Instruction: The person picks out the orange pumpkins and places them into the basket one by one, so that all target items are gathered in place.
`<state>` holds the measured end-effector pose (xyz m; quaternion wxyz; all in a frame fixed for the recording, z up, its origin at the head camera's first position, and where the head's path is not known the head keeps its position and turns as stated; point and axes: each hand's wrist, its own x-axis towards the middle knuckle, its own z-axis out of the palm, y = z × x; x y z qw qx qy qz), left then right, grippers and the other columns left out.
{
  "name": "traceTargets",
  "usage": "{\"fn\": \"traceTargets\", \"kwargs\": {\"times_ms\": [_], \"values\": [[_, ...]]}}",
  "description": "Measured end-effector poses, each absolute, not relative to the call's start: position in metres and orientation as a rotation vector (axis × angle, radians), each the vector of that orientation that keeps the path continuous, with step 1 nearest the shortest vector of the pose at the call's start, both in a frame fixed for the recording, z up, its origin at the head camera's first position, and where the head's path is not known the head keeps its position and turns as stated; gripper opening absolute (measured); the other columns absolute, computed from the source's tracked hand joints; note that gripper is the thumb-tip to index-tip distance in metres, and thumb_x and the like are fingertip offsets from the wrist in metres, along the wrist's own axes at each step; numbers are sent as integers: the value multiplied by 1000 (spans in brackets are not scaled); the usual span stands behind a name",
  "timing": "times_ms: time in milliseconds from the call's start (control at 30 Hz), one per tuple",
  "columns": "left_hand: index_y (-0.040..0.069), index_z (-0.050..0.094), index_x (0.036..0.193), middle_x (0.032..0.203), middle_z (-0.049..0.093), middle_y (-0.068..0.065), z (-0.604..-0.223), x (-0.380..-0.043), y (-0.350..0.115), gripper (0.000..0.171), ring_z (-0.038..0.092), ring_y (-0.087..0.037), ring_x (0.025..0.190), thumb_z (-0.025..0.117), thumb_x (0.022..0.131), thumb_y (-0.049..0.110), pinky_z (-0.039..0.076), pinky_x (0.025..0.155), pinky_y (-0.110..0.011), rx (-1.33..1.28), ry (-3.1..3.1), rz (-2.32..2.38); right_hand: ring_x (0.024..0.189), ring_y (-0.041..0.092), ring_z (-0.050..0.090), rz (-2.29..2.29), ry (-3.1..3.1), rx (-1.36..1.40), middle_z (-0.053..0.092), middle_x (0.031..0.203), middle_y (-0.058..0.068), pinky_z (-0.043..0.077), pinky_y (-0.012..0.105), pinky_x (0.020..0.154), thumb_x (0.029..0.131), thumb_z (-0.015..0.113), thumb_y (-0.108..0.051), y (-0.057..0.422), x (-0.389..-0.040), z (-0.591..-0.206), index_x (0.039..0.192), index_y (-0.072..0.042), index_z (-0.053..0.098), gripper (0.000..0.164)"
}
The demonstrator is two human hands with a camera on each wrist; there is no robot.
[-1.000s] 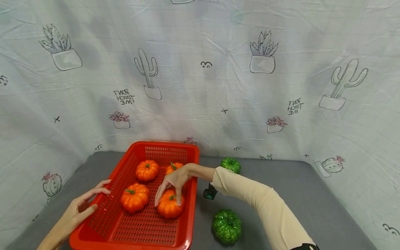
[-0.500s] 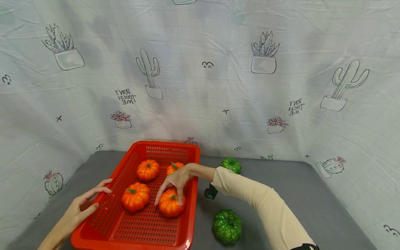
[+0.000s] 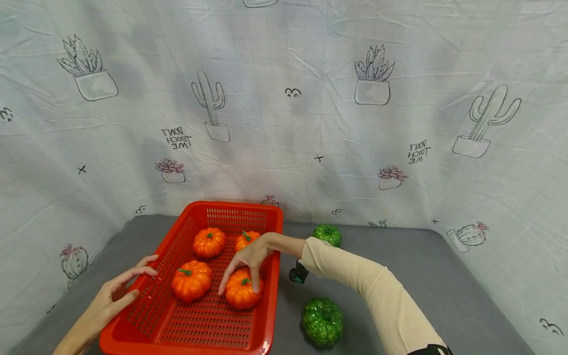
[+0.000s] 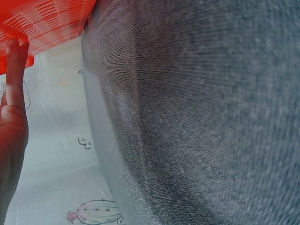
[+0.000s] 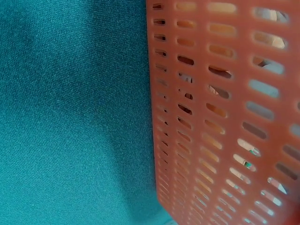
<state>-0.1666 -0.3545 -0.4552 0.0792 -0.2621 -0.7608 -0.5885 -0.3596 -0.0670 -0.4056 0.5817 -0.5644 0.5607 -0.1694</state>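
In the head view, a red slotted plastic basket [image 3: 262,325] holds several orange pumpkins. My right hand [image 3: 248,259] reaches in from above, its fingers and thumb bent round the near right pumpkin [image 3: 241,296]; a narrow gap shows at the pumpkin's left side. Another pumpkin [image 3: 245,238] lies partly hidden behind that hand. Two more, a near left pumpkin [image 3: 192,283] and a far left pumpkin [image 3: 208,243], sit beside it. On the basket's left rim rest the extended fingers of my left hand [image 3: 113,296]. The left wrist view shows a straight finger [image 4: 16,70] against the basket wall.
Outside the basket, on the grey cloth [image 3: 399,286], lie a near green pumpkin [image 3: 322,323] and a far green pumpkin [image 3: 328,233], partly behind the right sleeve [image 3: 368,281]. A small black device [image 3: 299,272] shows beneath the right wrist. A printed curtain [image 3: 284,123] stands behind.
The fingers of my right hand stand slightly farther from the pumpkin's left side than before. Otherwise both hands, the basket and the pumpkins keep their places.
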Motion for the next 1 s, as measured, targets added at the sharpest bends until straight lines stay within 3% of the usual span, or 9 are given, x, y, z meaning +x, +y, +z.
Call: {"fn": "traceTargets", "kwargs": {"times_ms": [467, 1000], "values": [[-7, 46, 130, 150, 29, 10, -458, -167, -357, 40, 58, -8, 109, 32, 94, -17, 55, 70, -34, -832, -2245, -1783, 128, -4, 37, -370, 1342, -1319, 39, 147, 13, 28, 21, 107, 73, 70, 20, -67, -360, -405, 140, 8, 40, 74], [-5, 47, 130, 148, 32, 12, -457, -166, -356, 38, 58, -7, 109, 33, 95, -14, 55, 69, -35, -769, -2269, -1791, 132, -4, 31, -342, 1317, -1312, 32, 152, 12, 29, 22, 107, 73, 71, 19, -67, -360, -400, 145, 5, 34, 82]]}}
